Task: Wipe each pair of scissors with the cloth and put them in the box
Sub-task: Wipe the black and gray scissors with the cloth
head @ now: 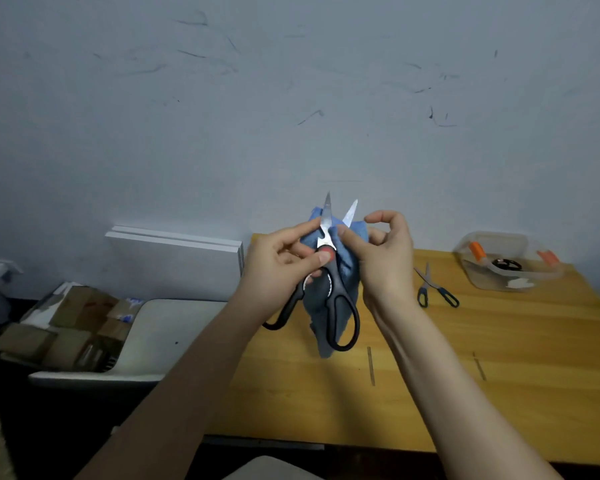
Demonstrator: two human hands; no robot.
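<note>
Above the wooden surface (499, 375), left hand (278, 261) pinches the black-handled scissors (329, 289) at the pivot, blades parted upward; right hand (381, 258) pinches the blue cloth (347, 268) against one blade. Rightward lie teal scissors (437, 289), then the clear box (506, 261); cartons (66, 327) stand left.

My left hand (278, 263) sits just left of the black scissors (331, 284), thumb pressed on their pivot, fingers (291, 242) curled at the handle. My right hand (387, 261), just right of them, pinches the blue cloth (347, 268) against a blade, forefinger arched. Both bare forearms rise from below the scissors.
</note>
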